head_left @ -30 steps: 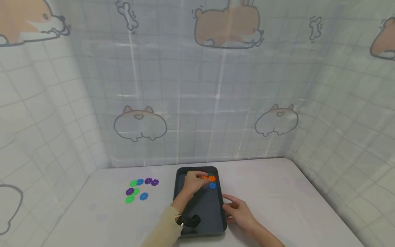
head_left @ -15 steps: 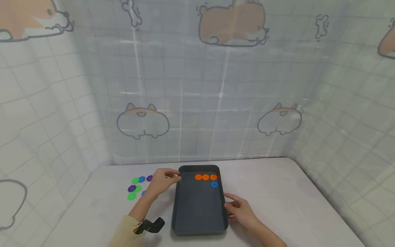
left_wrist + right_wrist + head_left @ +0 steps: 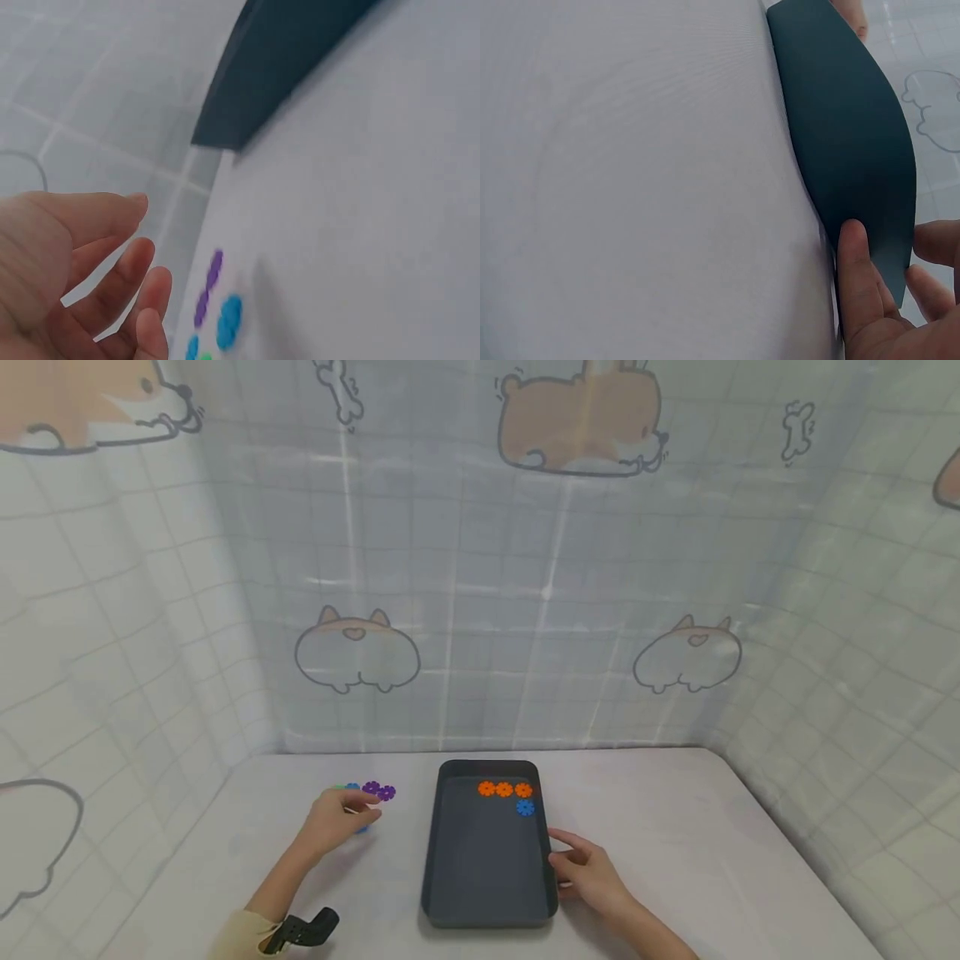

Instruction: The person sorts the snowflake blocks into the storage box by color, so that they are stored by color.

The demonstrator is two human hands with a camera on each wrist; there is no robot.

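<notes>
A dark grey rectangular tray (image 3: pixel 487 868) lies lengthwise on the white table. Three orange flower-shaped discs (image 3: pixel 505 789) form a row at its far end, with one blue flower-shaped disc (image 3: pixel 525 808) below the rightmost. My left hand (image 3: pixel 326 827) hovers left of the tray, thumb and fingers apart, nothing between them. It covers part of a loose group of discs; two purple discs (image 3: pixel 378 791) show past its fingers, and a blue disc (image 3: pixel 229 322) appears below it in the left wrist view. My right hand (image 3: pixel 596 881) rests its fingertips against the tray's right wall (image 3: pixel 847 135).
The white tabletop (image 3: pixel 652 827) extends right of the tray. A curtain (image 3: pixel 480 677) with dog drawings surrounds the table at the back and both sides. A black band (image 3: pixel 300 931) sits on the left wrist.
My left hand let go of an orange disc at the far end of the tray, then moved left over the loose discs. The right hand stays at the tray's side.
</notes>
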